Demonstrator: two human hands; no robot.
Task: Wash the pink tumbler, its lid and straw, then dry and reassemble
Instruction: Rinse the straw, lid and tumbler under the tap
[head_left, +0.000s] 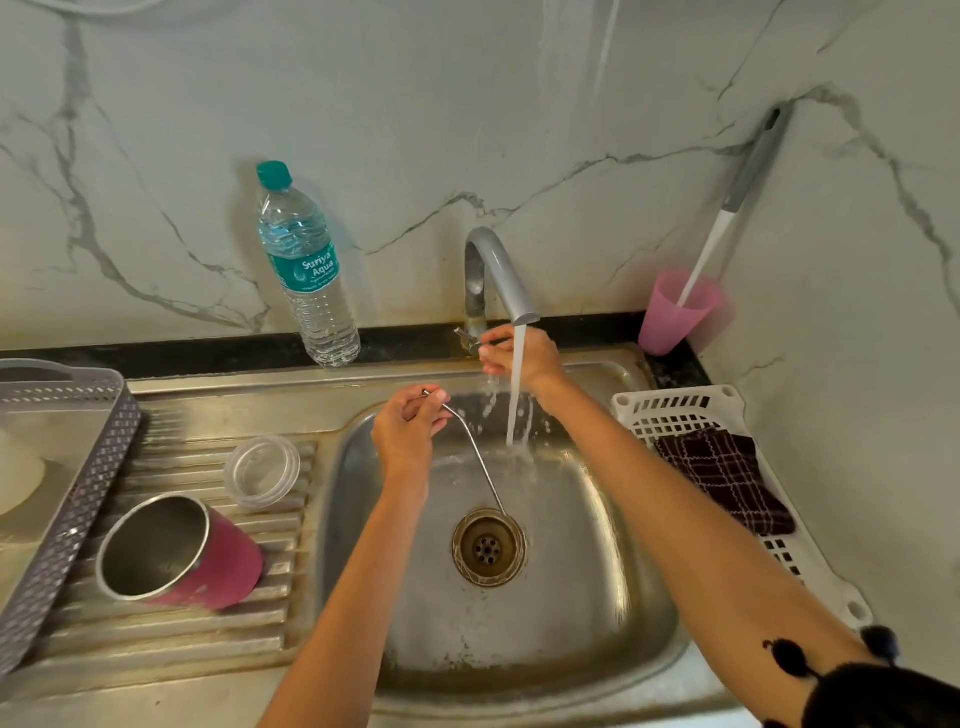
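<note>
Head — empty pink tumbler, left hand pinching straw, right hand gripping lever

Sink: steel grey, with yellow-brown staining in the basin.
Straw, over the sink: silver.
Tumbler, left of the sink: deep pink outside, steel grey inside.
Lid, left of the sink: clear.
Tray, far left of the sink: grey, diamond-perforated.
Bottle, behind the sink: clear, with teal cap and teal label lettered in white.
Tap, behind the sink: matt grey.
Wall, behind the sink: white marble with grey veins.
Cup, right rear of the sink: translucent pink.
Basket, right of the sink: white, slotted.
Cloth, right of the sink: dark maroon with white check.
</note>
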